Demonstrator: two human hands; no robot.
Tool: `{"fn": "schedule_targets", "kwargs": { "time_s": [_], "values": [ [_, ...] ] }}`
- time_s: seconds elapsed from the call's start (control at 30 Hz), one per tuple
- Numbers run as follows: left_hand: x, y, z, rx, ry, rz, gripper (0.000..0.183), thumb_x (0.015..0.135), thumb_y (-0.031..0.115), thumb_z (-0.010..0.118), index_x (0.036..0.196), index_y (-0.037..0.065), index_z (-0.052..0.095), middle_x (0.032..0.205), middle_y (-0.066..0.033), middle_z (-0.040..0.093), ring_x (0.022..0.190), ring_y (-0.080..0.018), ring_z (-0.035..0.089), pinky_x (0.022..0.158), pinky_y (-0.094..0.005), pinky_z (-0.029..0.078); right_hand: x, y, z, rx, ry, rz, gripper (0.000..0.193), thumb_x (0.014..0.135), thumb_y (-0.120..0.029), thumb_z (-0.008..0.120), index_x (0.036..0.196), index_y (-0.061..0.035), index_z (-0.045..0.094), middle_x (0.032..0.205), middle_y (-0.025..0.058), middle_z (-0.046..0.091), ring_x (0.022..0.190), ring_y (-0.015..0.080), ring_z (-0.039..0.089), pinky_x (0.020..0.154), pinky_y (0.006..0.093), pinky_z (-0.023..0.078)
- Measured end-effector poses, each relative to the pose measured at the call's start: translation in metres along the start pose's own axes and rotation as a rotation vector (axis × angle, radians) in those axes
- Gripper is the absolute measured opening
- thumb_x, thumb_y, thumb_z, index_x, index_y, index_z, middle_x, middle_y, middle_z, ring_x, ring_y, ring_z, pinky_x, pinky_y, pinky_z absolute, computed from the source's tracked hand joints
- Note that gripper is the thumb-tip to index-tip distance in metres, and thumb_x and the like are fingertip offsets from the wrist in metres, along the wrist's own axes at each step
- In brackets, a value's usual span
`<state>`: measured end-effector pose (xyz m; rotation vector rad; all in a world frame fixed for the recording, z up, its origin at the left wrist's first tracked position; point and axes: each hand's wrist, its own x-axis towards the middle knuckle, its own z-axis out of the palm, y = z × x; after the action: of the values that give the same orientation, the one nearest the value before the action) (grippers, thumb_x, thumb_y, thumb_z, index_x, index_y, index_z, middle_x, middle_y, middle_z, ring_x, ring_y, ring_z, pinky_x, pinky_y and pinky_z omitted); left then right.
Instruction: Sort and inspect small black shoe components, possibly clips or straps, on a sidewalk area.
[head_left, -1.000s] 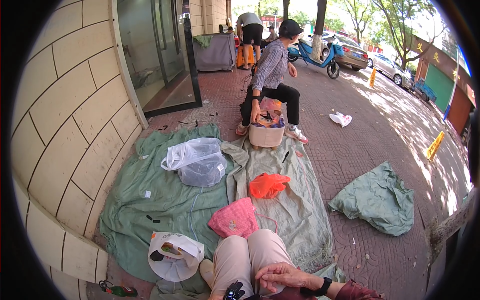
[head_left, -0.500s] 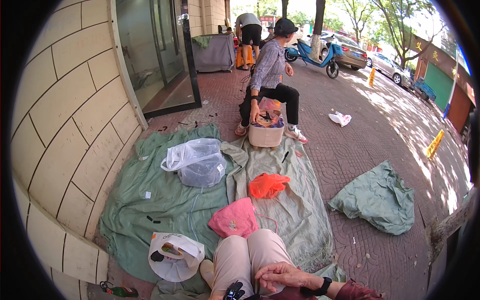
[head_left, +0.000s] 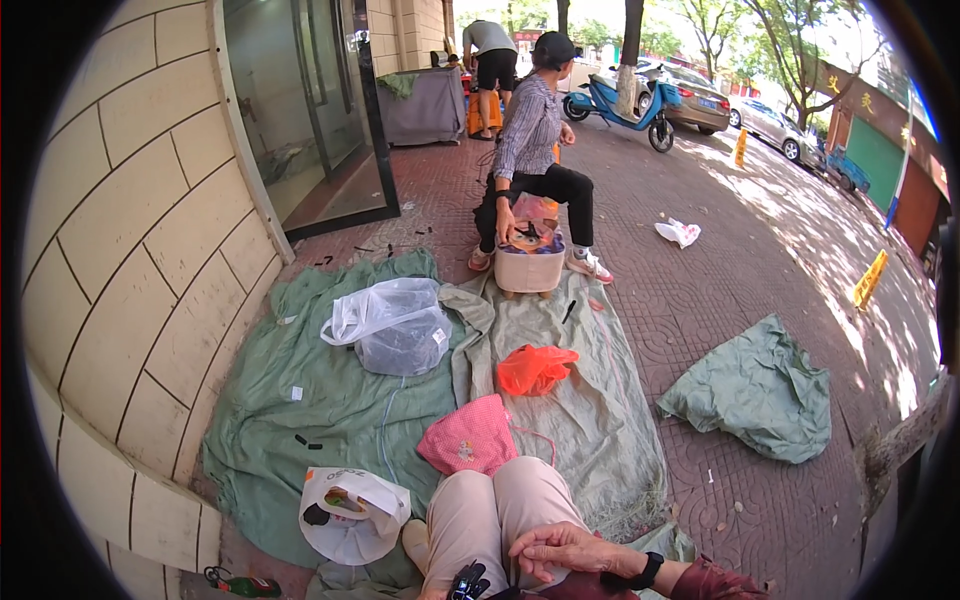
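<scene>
My right hand [head_left: 556, 549] rests on my right thigh, palm side down. Its fingers are loosely bent with gaps between them, and nothing is in it. A dark band [head_left: 647, 570] circles that wrist. At the lower edge lies a black, finger-like object [head_left: 467, 581] on my left thigh. Only a sliver of what seems to be my left hand [head_left: 434, 594] shows beside it; the fingers are hidden. Just past my knees a pink checked cloth bag [head_left: 466, 437] lies on the sheet. Left of my legs stands a white bag [head_left: 385, 520] with things inside.
Green sheets [head_left: 350, 420] cover the ground, bearing a clear plastic bag [head_left: 403, 335] and a red bag [head_left: 536, 369]. Ahead, a person [head_left: 527, 130] sits behind a beige box [head_left: 529, 270]. A glass door [head_left: 310, 110] stands left, and a crumpled green sheet [head_left: 755, 395] lies right.
My hands keep the same place and pose. The seated person's arm and head have shifted slightly at the box. The whole view has tilted a little.
</scene>
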<state>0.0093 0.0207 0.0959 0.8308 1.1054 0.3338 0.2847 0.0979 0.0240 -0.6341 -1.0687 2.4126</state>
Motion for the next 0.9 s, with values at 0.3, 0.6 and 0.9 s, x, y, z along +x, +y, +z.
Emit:
{"fn": "schedule_targets", "kwargs": {
  "time_s": [0.3,0.6,0.9],
  "values": [
    [0.004,-0.016,-0.004,-0.010,-0.004,-0.015,0.029,0.088,0.029,0.072,0.067,0.009,0.064,0.055,0.0040,0.054,0.047,-0.0050,0.045,0.047,-0.0210,0.033,0.000,0.004,0.000,0.028,-0.034,-0.040,0.027,0.102,-0.013,0.050,0.124,0.0009,0.058,0.091,0.0060,0.062,0.068,0.0103,0.057,0.064,0.0219,0.048],
    [0.004,-0.011,-0.002,0.044,-0.004,-0.023,0.031,0.090,0.029,0.069,0.066,0.009,0.062,0.053,0.0041,0.050,0.047,-0.0060,0.043,0.049,-0.0219,0.032,0.001,0.003,-0.002,0.053,-0.036,-0.028,0.027,0.102,-0.014,0.051,0.123,0.0010,0.058,0.088,0.0047,0.061,0.068,0.0096,0.056,0.064,0.0216,0.047],
    [0.005,-0.007,0.001,0.006,0.013,-0.021,0.031,0.090,0.027,0.068,0.065,0.010,0.061,0.052,0.0046,0.049,0.046,-0.0054,0.042,0.047,-0.0215,0.031,-0.001,0.001,-0.003,0.035,-0.065,-0.033,0.028,0.103,-0.015,0.050,0.124,0.0008,0.057,0.091,0.0049,0.061,0.070,0.0090,0.056,0.065,0.0214,0.047]
  ]
}}
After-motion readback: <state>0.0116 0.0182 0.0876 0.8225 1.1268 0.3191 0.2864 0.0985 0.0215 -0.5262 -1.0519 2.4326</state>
